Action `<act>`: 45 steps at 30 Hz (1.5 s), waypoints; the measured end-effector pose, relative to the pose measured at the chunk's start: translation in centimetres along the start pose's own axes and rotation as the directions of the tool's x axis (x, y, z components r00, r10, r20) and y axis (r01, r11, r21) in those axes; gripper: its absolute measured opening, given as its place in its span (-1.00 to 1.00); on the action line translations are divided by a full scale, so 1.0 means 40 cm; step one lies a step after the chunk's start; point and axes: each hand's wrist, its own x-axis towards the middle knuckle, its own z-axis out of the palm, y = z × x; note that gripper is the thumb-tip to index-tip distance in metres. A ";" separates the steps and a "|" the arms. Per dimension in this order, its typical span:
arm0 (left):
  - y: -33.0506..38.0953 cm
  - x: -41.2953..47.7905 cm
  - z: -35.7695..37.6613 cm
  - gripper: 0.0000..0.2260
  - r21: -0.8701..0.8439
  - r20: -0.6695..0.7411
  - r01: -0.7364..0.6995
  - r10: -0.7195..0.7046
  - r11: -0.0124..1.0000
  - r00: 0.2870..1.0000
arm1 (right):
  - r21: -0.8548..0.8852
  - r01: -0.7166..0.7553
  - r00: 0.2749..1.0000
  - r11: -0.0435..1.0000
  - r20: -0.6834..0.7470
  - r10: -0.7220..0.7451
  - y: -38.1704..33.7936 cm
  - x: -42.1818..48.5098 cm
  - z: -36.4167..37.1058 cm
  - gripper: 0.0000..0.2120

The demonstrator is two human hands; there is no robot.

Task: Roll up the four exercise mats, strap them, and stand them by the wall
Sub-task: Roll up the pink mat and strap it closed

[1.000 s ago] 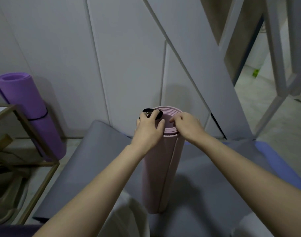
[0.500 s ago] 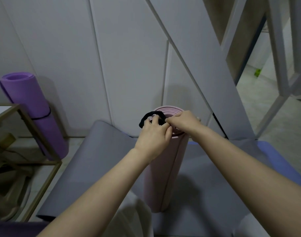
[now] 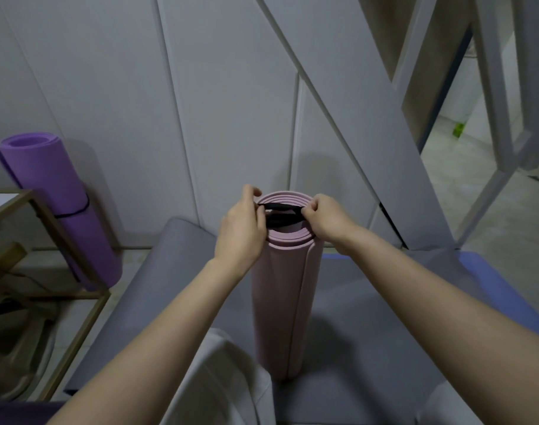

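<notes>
While the black strap (image 3: pixel 282 214) is stretched: it spans the open top end of the pink mat (image 3: pixel 282 302) but does not yet circle the roll.
Left hand (image 3: pixel 242 231): fingers curl tight around one end of the strap loop at the roll's left rim.
Right hand (image 3: pixel 328 219): thumb and fingers pinch the other end at the right rim and pull outward.
Pink mat: it is rolled and stands upright in the centre of the frame, its foot on the flat grey mat (image 3: pixel 170 271). It stands away from the wall (image 3: pixel 231 102).
Risk, slip: the strap looks elastic and taut. If either pinch loosens, it will probably snap back and miss the rim.
Risk, topple: neither hand steadies the tube, so an uneven pull could tip it over.
Risk, unrolling: the outer flap runs free down the front, so the roll may loosen until the strap sits lower.
Purple mat (image 3: pixel 56 204): it is rolled, with a thin band (image 3: pixel 75 211) around it, and leans on the wall at the left of the frame.
Blue mat (image 3: pixel 501 286): it lies flat at the right edge, partly under the grey one.
Pink roll's core: only the strap crosses its mouth, and I cannot see deeper inside.
Gold frame (image 3: pixel 78 342): this open stand at the lower left holds dim shapes that I cannot identify.
</notes>
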 end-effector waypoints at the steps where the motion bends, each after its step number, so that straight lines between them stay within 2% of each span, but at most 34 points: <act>1: -0.004 0.009 -0.003 -0.73 -0.010 0.008 0.021 -0.021 1.000 1.000 | 0.003 -0.007 1.000 1.000 -0.012 0.007 0.000 0.002 0.003 -0.64; 4: -0.011 0.037 -0.005 -0.59 0.018 0.116 0.078 -0.080 0.997 0.990 | 0.020 -0.028 0.999 0.999 -0.031 0.029 0.001 0.006 0.011 -0.67; 9: -0.004 0.077 -0.014 -0.69 0.041 0.219 0.199 -0.203 0.979 0.954 | 0.156 -0.071 0.996 0.985 -0.042 0.079 0.006 0.009 0.011 -0.66; 14: 0.012 0.085 -0.005 -0.64 0.180 0.252 0.141 -0.185 0.973 0.950 | 0.390 -0.111 0.980 0.914 -0.111 0.166 0.029 0.013 0.019 -0.70; 21: 0.024 0.099 0.009 -0.70 0.207 0.233 0.182 -0.229 0.961 0.945 | 0.627 -0.187 0.980 0.756 0.064 0.189 0.027 0.004 -0.028 -0.66; 26: 0.032 0.099 0.027 -0.66 0.393 0.178 0.068 -0.149 0.917 0.973 | 0.506 -0.122 0.966 0.854 -0.138 0.220 0.050 0.018 -0.022 -0.83; 30: 0.038 0.094 0.046 -0.69 0.249 0.218 0.121 -0.177 0.961 0.960 | 0.427 -0.132 0.954 0.894 -0.190 0.231 0.053 0.003 -0.031 -0.72; 33: 0.044 0.096 0.052 -0.71 0.231 0.225 0.118 -0.171 0.966 0.959 | 0.447 -0.186 0.947 0.875 -0.155 0.280 0.061 0.024 -0.023 -0.66; 38: 0.046 0.096 0.068 -0.69 0.152 0.234 0.163 -0.195 0.975 0.953 | 0.589 -0.243 0.940 0.771 -0.054 0.337 0.070 0.034 -0.022 -0.60; 41: 0.046 0.095 0.077 -0.69 0.113 0.215 0.215 -0.235 0.970 0.948 | 0.538 -0.225 0.953 0.813 -0.053 0.299 0.063 0.027 -0.036 -0.70; 43: 0.046 0.094 0.080 -0.69 0.105 0.207 0.230 -0.247 0.968 0.947 | 0.428 -0.180 0.974 0.886 -0.052 0.222 0.046 0.016 -0.050 -0.62; 45: 0.048 0.093 0.081 -0.68 0.101 0.209 0.233 -0.249 0.967 0.946 | 0.277 -0.066 0.997 0.959 -0.028 0.077 0.027 -0.007 -0.061 -0.53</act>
